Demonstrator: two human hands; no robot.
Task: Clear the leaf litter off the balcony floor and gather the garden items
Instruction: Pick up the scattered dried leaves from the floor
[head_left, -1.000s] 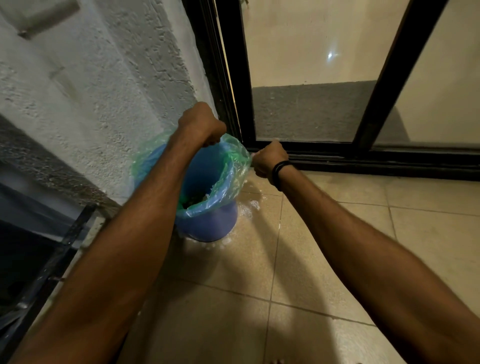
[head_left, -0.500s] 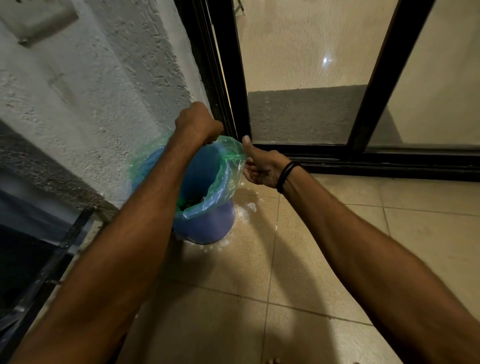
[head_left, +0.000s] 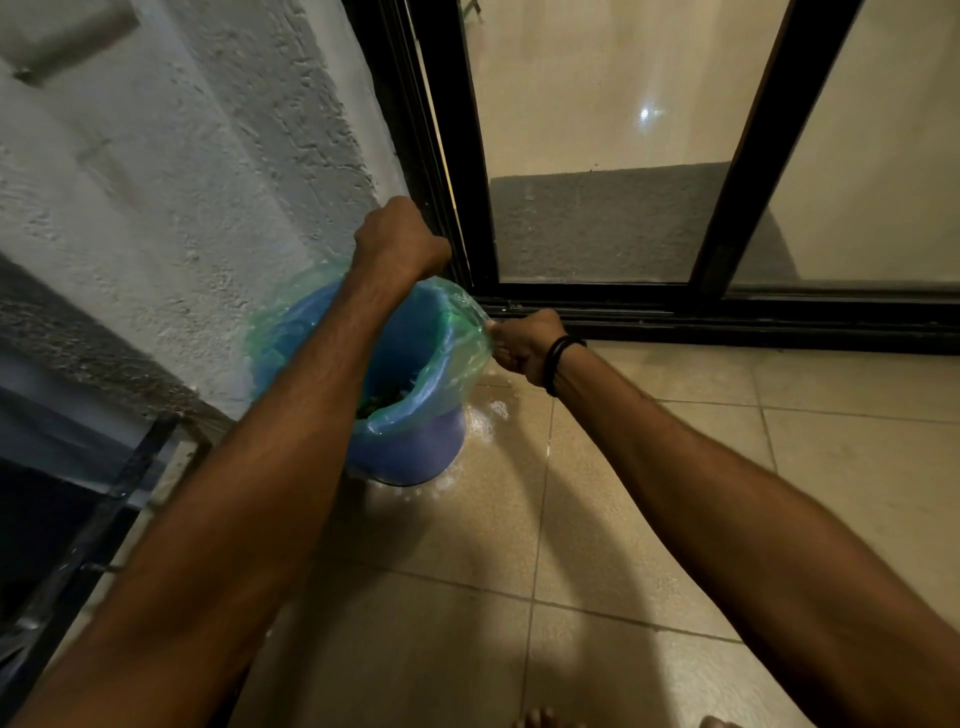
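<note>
A blue bin (head_left: 415, 447) stands on the tiled floor in the corner, lined with a thin green plastic bag (head_left: 457, 343) folded over its rim. Dark green leaf litter (head_left: 382, 402) shows deep inside. My left hand (head_left: 397, 239) is a fist at the bin's far rim, gripping the bag edge there. My right hand (head_left: 524, 343), a black band on its wrist, pinches the bag's right edge and stretches it outward. My left forearm hides much of the bin's opening.
A rough white wall (head_left: 182, 208) rises at the left. The black-framed sliding glass door (head_left: 597, 156) closes the far side, its track (head_left: 727, 317) on the floor. A dark railing (head_left: 78, 545) runs at lower left. White specks (head_left: 493, 410) lie by the bin's base.
My right hand turned over and moved slightly right, pulling the bag's edge outward from the rim. My left hand stayed at the far rim.
</note>
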